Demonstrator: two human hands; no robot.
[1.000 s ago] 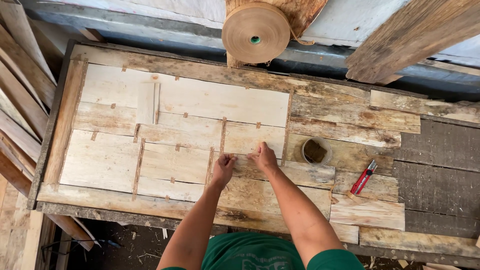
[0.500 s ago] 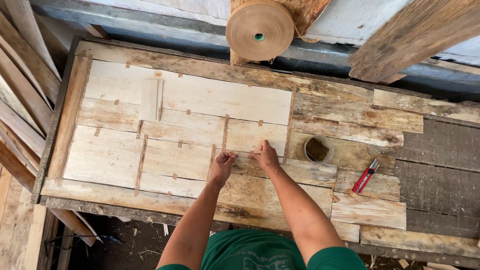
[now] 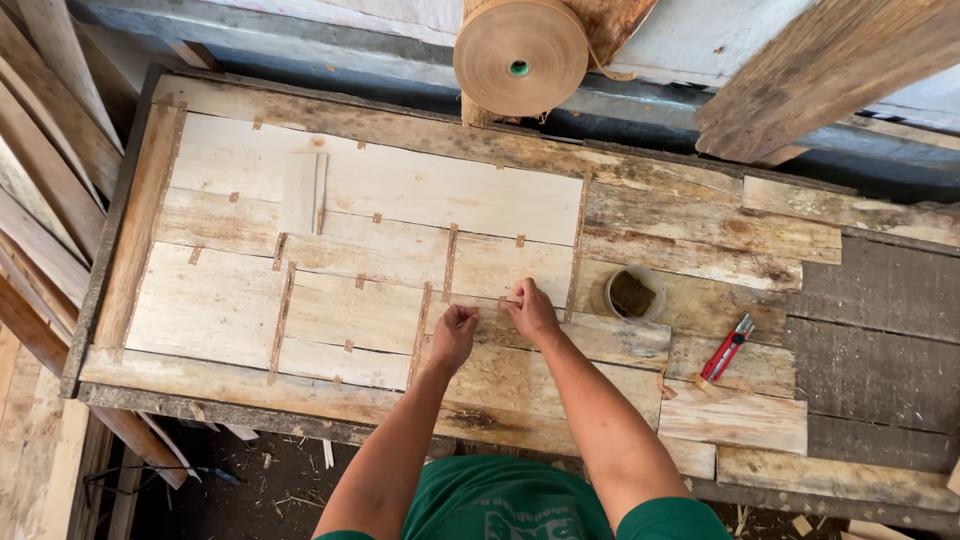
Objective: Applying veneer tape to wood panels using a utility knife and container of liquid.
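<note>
Hands: left (image 3: 455, 328) & right (image 3: 531, 310) pinch, prob. tape strip (image 3: 490, 300), on veneer sheet (image 3: 360, 250); unchanged vs earlier.

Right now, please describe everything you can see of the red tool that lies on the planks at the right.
The red tool looks like a utility knife: a slim red handle with a pale metal end. It lies flat and slanted on the weathered planks, its pale end pointing up and right. It sits right of the small round container and apart from it. Neither the right hand nor the left hand touches it. Whether the blade is out cannot be told.
</note>
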